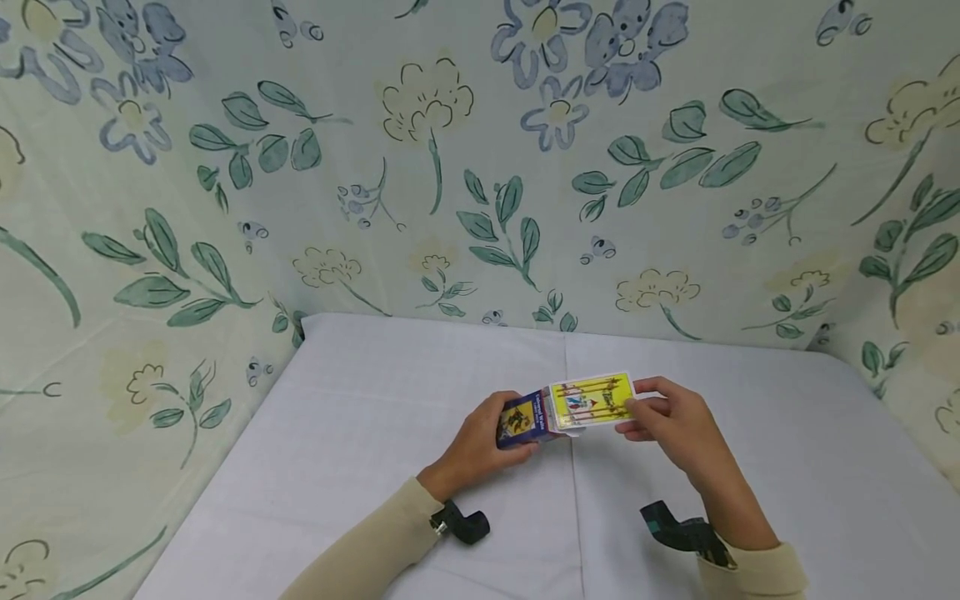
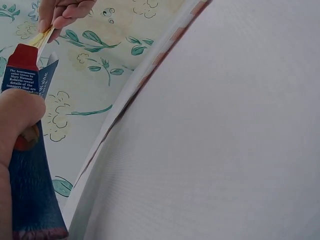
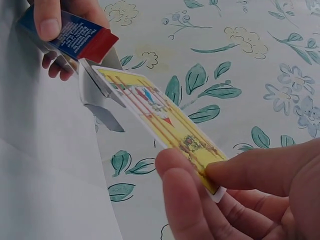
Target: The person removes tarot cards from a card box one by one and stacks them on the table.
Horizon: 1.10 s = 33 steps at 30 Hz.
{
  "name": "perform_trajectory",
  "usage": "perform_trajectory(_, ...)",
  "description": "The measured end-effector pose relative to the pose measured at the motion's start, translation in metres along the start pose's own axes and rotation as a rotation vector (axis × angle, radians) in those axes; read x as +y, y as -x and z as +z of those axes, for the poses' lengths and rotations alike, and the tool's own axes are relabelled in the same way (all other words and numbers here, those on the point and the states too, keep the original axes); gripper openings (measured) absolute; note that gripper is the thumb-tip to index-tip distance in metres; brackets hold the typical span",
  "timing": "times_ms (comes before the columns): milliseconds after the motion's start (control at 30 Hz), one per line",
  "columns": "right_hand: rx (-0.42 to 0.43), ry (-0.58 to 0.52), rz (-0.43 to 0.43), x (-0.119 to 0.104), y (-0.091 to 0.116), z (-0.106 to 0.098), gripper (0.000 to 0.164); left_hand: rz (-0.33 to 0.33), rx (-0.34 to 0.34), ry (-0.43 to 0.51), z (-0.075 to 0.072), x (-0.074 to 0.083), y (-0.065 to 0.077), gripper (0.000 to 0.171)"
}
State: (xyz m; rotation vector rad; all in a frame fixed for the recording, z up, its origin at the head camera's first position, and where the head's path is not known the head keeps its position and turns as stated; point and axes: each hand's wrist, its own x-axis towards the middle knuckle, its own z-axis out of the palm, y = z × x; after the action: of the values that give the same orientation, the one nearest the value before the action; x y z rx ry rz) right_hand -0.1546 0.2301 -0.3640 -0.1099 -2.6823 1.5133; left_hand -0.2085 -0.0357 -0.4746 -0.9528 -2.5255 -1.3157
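My left hand (image 1: 474, 440) grips a blue card box (image 1: 519, 419) with a picture on its face, thumb along one side. The box's end flap (image 3: 100, 46) is red inside and stands open toward the right. My right hand (image 1: 675, 421) pinches the outer end of a yellow picture card (image 1: 594, 400) between thumb and fingers. The card has a white border and slanting stick-like figures. Its inner end lies right at the box's open mouth in the right wrist view. In the left wrist view the box (image 2: 32, 180) fills the left edge, with my right fingers beyond it.
A white cloth (image 1: 360, 375) covers the table under both hands. Behind and at the sides hangs a floral curtain (image 1: 420, 183). Black wrist cameras (image 1: 678, 529) are strapped over the beige sleeves (image 1: 375, 542).
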Motion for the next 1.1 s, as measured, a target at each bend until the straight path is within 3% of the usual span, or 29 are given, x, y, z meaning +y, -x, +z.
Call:
perform_trajectory(533,0.089,0.025,-0.065,0.002,-0.001,-0.012,0.024,-0.018,0.000,0.000,-0.001,0.004,0.000,0.071)
perform_trajectory(1100,0.178,0.089,-0.045,0.003,-0.001,-0.018,0.026,-0.025,0.000,-0.004,0.000,0.002,0.000,0.072)
